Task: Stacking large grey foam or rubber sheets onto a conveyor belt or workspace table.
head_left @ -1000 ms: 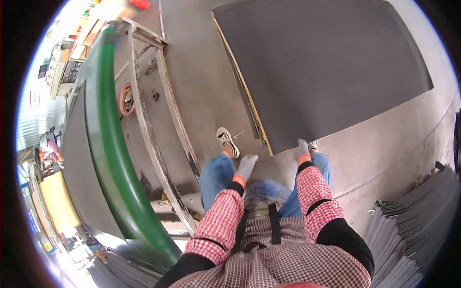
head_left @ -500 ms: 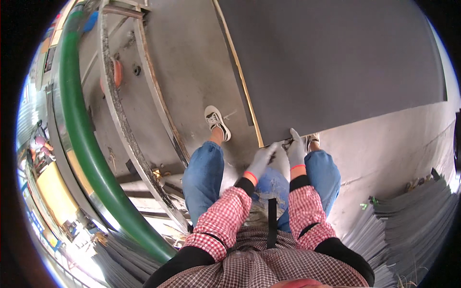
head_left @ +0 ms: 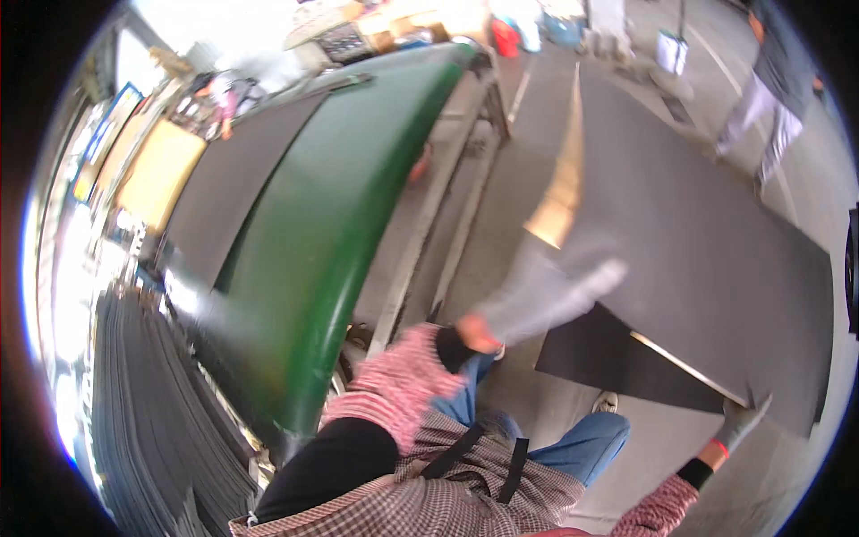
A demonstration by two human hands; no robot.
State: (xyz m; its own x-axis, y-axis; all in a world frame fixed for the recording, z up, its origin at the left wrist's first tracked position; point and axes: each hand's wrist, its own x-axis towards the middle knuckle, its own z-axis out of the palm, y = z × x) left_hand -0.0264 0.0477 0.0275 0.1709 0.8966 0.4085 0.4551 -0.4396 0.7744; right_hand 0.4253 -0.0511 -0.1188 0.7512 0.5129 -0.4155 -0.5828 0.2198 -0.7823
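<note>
A large dark grey sheet [head_left: 698, 242] with a tan strip [head_left: 561, 192] along its left edge is lifted and bent in front of me. My left hand [head_left: 564, 286], in a pale grey glove and smeared by motion, grips its near left corner. At the near right edge, my gloved right hand [head_left: 744, 421] pinches the sheet, thumb on top. Another dark sheet [head_left: 591, 358] lies below it on the floor, partly hidden by the lifted one.
On the left stands a long green rounded-edge table [head_left: 358, 188] with a dark sheet [head_left: 242, 170] on it. A metal frame [head_left: 438, 215] runs beside it. Stacked dark sheets [head_left: 134, 403] are at lower left. Another person [head_left: 774, 89] is at far right, near a white bucket [head_left: 671, 52].
The sheet has come up off the floor, held by both hands. My hands have spread apart, the right far to the right. My view has swung toward the green table.
</note>
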